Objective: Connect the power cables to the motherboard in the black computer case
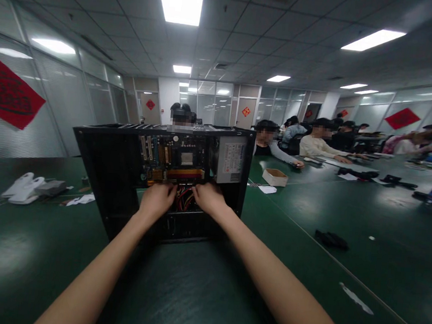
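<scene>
A black computer case (90, 171) stands upright on the table with its side open towards me. Inside it I see a motherboard (201, 153) with expansion slots at its left, and a silver power supply (229, 160) at the upper right. Red, yellow and black cables (185, 199) bunch low in the case between my hands. My left hand (157, 200) is closed with its fingertips at the left side of this bunch. From the other side, my right hand (209, 197) pinches at the cables' upper right. The exact grip is partly hidden by the fingers.
On the green table (286, 269), a small cardboard box (275, 177) sits right of the case. A black bundle (332, 239) and a white strip (356, 298) lie farther right. White plastic pieces (24, 188) are at the left. Several people sit across and along the table.
</scene>
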The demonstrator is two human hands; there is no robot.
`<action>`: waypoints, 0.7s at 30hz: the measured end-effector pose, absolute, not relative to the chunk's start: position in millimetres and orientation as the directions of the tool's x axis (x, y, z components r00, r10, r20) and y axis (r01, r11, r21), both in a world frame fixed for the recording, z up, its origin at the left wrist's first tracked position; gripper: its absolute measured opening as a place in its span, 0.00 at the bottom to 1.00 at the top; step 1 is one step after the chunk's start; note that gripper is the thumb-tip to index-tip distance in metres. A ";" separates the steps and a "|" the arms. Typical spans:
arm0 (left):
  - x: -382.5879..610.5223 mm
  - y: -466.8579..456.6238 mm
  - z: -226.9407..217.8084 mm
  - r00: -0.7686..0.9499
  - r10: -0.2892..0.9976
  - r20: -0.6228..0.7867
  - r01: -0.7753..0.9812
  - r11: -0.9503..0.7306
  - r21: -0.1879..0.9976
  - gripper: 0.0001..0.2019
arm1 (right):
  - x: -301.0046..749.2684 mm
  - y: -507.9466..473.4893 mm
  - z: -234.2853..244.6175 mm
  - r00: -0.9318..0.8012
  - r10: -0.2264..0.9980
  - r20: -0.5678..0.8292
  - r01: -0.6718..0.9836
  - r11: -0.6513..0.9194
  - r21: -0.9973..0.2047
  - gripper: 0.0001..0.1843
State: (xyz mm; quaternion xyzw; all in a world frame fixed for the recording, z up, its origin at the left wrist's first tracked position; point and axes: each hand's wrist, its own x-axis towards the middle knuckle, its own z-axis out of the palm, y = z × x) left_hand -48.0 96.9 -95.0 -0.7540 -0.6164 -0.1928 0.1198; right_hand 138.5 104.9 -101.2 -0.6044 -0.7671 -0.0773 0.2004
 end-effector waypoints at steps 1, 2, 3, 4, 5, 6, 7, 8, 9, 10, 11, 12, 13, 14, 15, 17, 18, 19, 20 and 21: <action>-49.3 88.0 -98.8 0.144 0.887 0.439 0.976 -0.200 0.085 0.24 | 145.2 98.2 -103.1 -0.206 0.894 0.399 0.960 0.263 -0.094 0.27; -50.1 79.5 -103.5 0.112 0.892 0.438 0.979 -0.174 0.106 0.25 | 152.5 91.7 -105.8 -0.226 0.890 0.396 0.961 0.271 -0.061 0.30; -50.4 72.1 -108.7 0.077 0.894 0.441 0.983 -0.141 0.115 0.27 | 159.8 85.3 -109.4 -0.254 0.887 0.385 0.959 0.284 -0.023 0.32; -50.1 66.0 -114.0 0.049 0.892 0.449 0.987 -0.112 0.115 0.28 | 166.6 79.3 -113.7 -0.294 0.884 0.364 0.951 0.309 0.017 0.33; -49.3 61.5 -118.9 0.028 0.887 0.461 0.990 -0.088 0.109 0.29 | 172.4 73.8 -118.3 -0.337 0.878 0.338 0.939 0.339 0.056 0.33; -48.2 58.7 -123.1 0.016 0.879 0.476 0.992 -0.074 0.103 0.29 | 176.6 69.0 -122.9 -0.374 0.871 0.318 0.927 0.366 0.087 0.32; -46.9 57.3 -126.7 0.009 0.870 0.492 0.993 -0.067 0.102 0.29 | 179.4 64.9 -127.3 -0.402 0.863 0.306 0.915 0.387 0.111 0.29; -45.8 57.2 -129.7 -0.002 0.863 0.505 0.993 -0.059 0.105 0.29 | 180.9 61.6 -131.2 -0.422 0.855 0.303 0.907 0.402 0.130 0.27; -45.0 58.0 -132.4 -0.017 0.855 0.518 0.993 -0.047 0.111 0.29 | 181.6 59.3 -134.3 -0.433 0.847 0.308 0.902 0.407 0.146 0.24; -44.7 59.3 -135.0 -0.030 0.846 0.533 0.993 -0.037 0.114 0.30 | 182.0 57.7 -136.7 -0.435 0.842 0.319 0.900 0.404 0.161 0.23; -45.1 60.9 -137.8 -0.033 0.834 0.551 0.993 -0.034 0.110 0.30 | 182.8 56.9 -138.3 -0.438 0.837 0.327 0.899 0.402 0.176 0.22; -46.1 62.6 -140.8 -0.020 0.821 0.571 0.995 -0.041 0.095 0.30 | 184.5 56.6 -139.3 -0.446 0.830 0.334 0.895 0.402 0.195 0.21; -47.6 64.5 -144.2 0.011 0.809 0.588 0.996 -0.063 0.068 0.29 | 187.3 56.7 -140.0 -0.454 0.821 0.347 0.890 0.400 0.218 0.21; -49.6 66.6 -147.8 0.053 0.797 0.602 0.995 -0.091 0.033 0.28 | 191.2 56.8 -140.6 -0.467 0.807 0.362 0.883 0.400 0.246 0.21; -51.9 69.0 -151.4 0.096 0.784 0.614 0.993 -0.119 -0.003 0.26 | 195.8 56.9 -141.4 -0.487 0.789 0.375 0.871 0.405 0.279 0.22; -56.4 75.4 -158.2 0.162 0.749 0.642 0.985 -0.162 -0.059 0.23 | 204.6 56.8 -143.4 -0.524 0.754 0.396 0.847 0.411 0.338 0.21; -58.4 79.4 -161.0 0.179 0.724 0.667 0.982 -0.174 -0.074 0.22 | 207.3 56.4 -144.7 -0.530 0.745 0.405 0.842 0.406 0.356 0.20; -60.2 83.7 -163.5 0.188 0.692 0.697 0.980 -0.183 -0.082 0.21 | 208.3 55.9 -145.9 -0.526 0.741 0.417 0.844 0.394 0.365 0.19; -61.8 88.1 -165.5 0.192 0.655 0.731 0.978 -0.191 -0.086 0.20 | 207.4 55.1 -147.1 -0.513 0.743 0.431 0.851 0.374 0.368 0.17; -63.1 92.4 -167.0 0.199 0.617 0.762 0.975 -0.201 -0.092 0.20 | 204.8 54.2 -148.1 -0.493 0.747 0.446 0.862 0.351 0.366 0.16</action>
